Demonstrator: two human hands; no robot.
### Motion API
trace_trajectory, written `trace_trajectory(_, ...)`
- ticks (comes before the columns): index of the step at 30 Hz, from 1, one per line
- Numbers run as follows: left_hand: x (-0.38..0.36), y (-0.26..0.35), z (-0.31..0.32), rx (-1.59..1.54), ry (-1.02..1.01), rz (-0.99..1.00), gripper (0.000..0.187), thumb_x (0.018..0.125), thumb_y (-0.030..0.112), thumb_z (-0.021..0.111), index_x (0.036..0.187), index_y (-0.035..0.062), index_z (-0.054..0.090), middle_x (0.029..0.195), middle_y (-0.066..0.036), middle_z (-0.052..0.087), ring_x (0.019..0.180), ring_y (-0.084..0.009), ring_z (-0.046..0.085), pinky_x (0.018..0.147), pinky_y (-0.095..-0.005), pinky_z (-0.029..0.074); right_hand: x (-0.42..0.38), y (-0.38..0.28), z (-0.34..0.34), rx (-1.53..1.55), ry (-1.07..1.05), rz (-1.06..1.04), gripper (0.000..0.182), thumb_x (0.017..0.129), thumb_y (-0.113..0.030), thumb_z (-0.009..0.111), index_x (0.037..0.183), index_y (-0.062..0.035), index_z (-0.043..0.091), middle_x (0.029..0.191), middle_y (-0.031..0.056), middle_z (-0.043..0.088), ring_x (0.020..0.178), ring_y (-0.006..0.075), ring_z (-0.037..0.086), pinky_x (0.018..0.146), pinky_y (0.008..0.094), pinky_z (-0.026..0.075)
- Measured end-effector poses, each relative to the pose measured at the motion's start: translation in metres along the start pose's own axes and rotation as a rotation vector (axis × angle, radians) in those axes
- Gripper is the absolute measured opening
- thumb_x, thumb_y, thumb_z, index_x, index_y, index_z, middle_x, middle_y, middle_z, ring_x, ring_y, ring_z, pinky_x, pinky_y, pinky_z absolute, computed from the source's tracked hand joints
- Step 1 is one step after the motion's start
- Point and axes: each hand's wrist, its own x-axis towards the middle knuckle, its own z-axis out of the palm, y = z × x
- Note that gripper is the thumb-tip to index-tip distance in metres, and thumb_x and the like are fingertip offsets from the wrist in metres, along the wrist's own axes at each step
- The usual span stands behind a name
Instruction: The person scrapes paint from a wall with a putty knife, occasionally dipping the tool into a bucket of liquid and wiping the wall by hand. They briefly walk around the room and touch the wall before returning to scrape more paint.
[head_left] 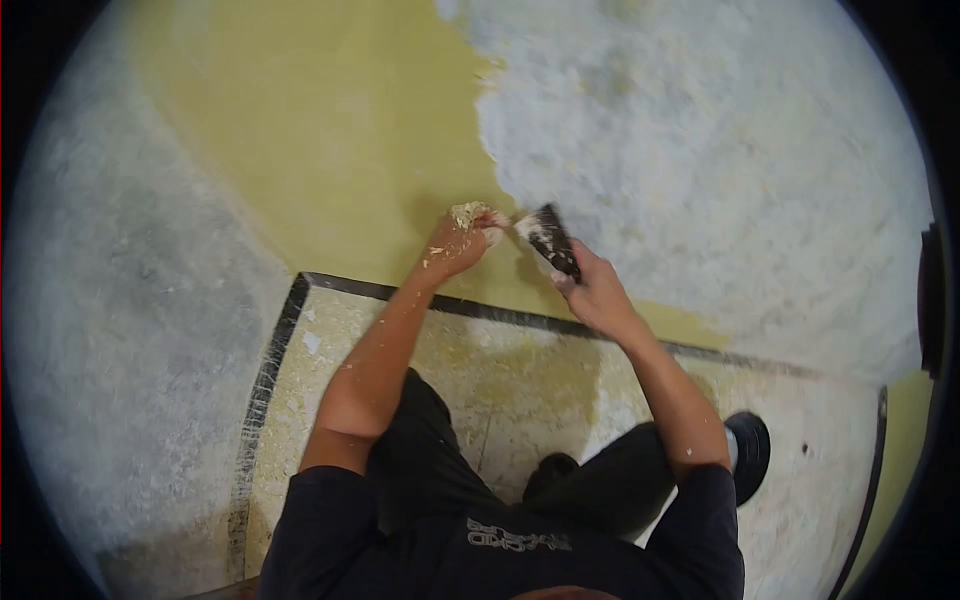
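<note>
My right hand (pixel 598 293) grips a wide scraper (pixel 550 241), its dark face smeared with pale residue and tilted up toward the left. Just left of its edge is my left hand (pixel 462 245), closed, with crumbly yellowish flakes (pixel 468 213) heaped on it and more scattered over the wrist. Something reddish and whitish shows at its fingers, too blurred to name. Both hands are in front of a wall where yellow paint (pixel 340 110) meets a bared, patchy white-grey area (pixel 690 140) along a ragged edge.
A black border strip (pixel 460 304) runs along the wall's base and turns at the left corner. Paint flakes litter the floor (pixel 300 400) around my legs. A grey, scuffed wall (pixel 140 300) stands at left. A dark object (pixel 931 300) shows at the right edge.
</note>
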Motion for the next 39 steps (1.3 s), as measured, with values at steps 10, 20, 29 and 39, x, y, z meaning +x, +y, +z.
trace_trajectory(10,-0.001,-0.035,0.052,0.562,-0.748,0.097,0.032,0.077,0.028,0.063,0.099,0.0040,0.065,0.098,-0.017,0.067,0.095,-0.0352,0.062,0.084,-0.0420,0.049,-0.186,0.094,-0.194,-0.555,-0.142,0.604,0.024,0.082,-0.023,0.059,0.082,0.0000,0.063,0.058,0.0165,0.057,0.055,0.0276,0.060,0.055,0.0400,0.046)
trace_trajectory(20,-0.032,-0.044,0.260,0.869,-1.242,0.570,0.044,0.072,0.018,0.060,0.115,0.0088,0.059,0.108,-0.012,0.062,0.107,-0.0307,0.055,0.097,-0.0390,0.038,-0.381,0.263,-0.178,-0.484,-0.498,1.767,0.027,0.081,-0.017,0.056,0.098,-0.0005,0.068,0.092,0.0105,0.070,0.077,0.0219,0.068,0.076,0.0441,0.052)
trace_trajectory(29,-0.103,0.059,0.477,-0.044,-0.944,0.262,0.051,0.088,0.037,0.055,0.125,0.0018,0.052,0.123,-0.018,0.056,0.107,-0.0356,0.057,0.090,-0.0415,0.047,-0.405,0.314,-0.142,-0.632,-0.399,1.562,0.037,0.080,-0.016,0.054,0.113,-0.0041,0.065,0.122,0.0178,0.059,0.114,0.0274,0.058,0.094,0.0367,0.047)
trace_trajectory(39,-0.130,0.088,0.565,-0.009,-1.078,-0.058,0.041,0.080,0.025,0.053,0.099,-0.0112,0.061,0.105,-0.034,0.059,0.104,-0.0428,0.058,0.090,-0.0452,0.047,-0.403,0.307,-0.119,-0.605,-0.223,1.429,0.034,0.082,-0.017,0.051,0.109,-0.0033,0.065,0.117,0.0202,0.061,0.111,0.0309,0.059,0.092,0.0390,0.048)
